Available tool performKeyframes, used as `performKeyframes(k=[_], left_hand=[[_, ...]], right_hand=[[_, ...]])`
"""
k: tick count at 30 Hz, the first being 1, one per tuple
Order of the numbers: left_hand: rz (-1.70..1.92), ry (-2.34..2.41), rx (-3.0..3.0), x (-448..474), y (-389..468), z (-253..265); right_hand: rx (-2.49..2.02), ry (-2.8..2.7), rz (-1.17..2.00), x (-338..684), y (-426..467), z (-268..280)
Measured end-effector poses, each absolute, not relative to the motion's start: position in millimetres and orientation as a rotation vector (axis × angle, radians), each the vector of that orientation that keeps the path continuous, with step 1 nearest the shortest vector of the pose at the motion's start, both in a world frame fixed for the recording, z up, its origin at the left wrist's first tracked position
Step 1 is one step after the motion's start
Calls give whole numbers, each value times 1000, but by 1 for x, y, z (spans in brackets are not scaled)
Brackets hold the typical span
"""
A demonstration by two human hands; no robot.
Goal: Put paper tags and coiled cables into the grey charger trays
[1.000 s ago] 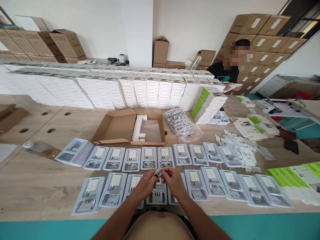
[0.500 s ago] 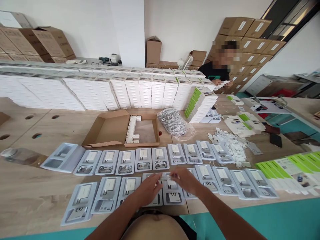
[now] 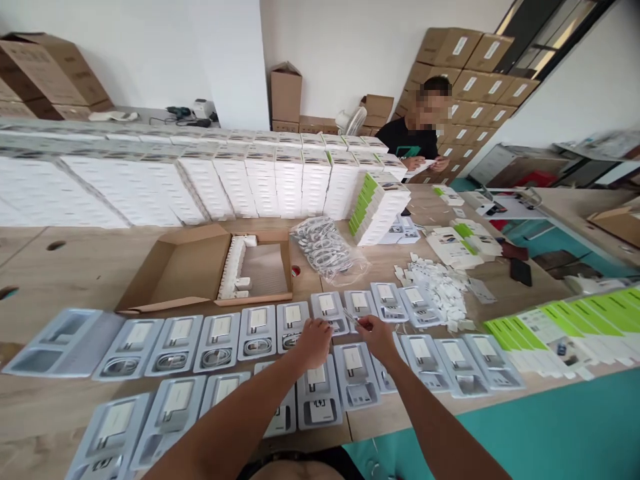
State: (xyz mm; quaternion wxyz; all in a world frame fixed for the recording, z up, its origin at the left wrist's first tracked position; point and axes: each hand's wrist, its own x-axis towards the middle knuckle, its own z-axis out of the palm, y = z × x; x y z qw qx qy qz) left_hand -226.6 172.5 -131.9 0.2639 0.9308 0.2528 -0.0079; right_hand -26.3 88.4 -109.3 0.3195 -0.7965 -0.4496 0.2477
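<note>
My right hand (image 3: 377, 339) is closed on a thin pale grey bundle, apparently a coiled cable (image 3: 352, 318) seen edge-on, held above the back row of trays. Left of it, my left hand (image 3: 315, 341) has its fingers bent together near a grey plastic tray (image 3: 345, 325); whatever they hold is hidden. That tray carries a white charger (image 3: 327, 305). Farther left in this row, trays show chargers with a coiled cable (image 3: 215, 358) below. The front row, including a tray (image 3: 338, 410) with a printed card, lies beneath my forearms.
Behind the trays are an open cardboard box (image 3: 173, 267) with white chargers and a clear bag of cables (image 3: 325, 250). A wall of white boxes (image 3: 260, 187) stands beyond. Small white pieces (image 3: 437, 290) and green-white cartons (image 3: 565, 330) lie rightward. A co-worker (image 3: 413, 140) holds something white.
Both hands have moved forward from the front row to the back row and now sit farther apart, the pale bundle in my right. The view has shifted right.
</note>
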Motion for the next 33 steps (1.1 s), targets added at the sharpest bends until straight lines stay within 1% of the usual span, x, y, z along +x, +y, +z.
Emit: performKeyframes(k=[4, 10, 16, 19, 24, 33], left_hand=[[-21, 650, 2580, -233, 162, -134], [35, 637, 2562, -239, 170, -129], [121, 709, 2549, -257, 170, -122], [81, 706, 2670, -256, 164, -126], [-77, 767, 2782, -245, 163, -136], [-108, 711, 2782, -230, 176, -131]], right_hand=[[-2103, -1333, 630, -35, 96, -126], [-2078, -1742, 592, -52, 109, -137], [-2108, -2080, 449, -58, 113, -140], [-2109, -2202, 378, -62, 111, -136], [-2117, -2315, 312, -71, 106, -132], [-2162, -2370, 333, -70, 127, -123]])
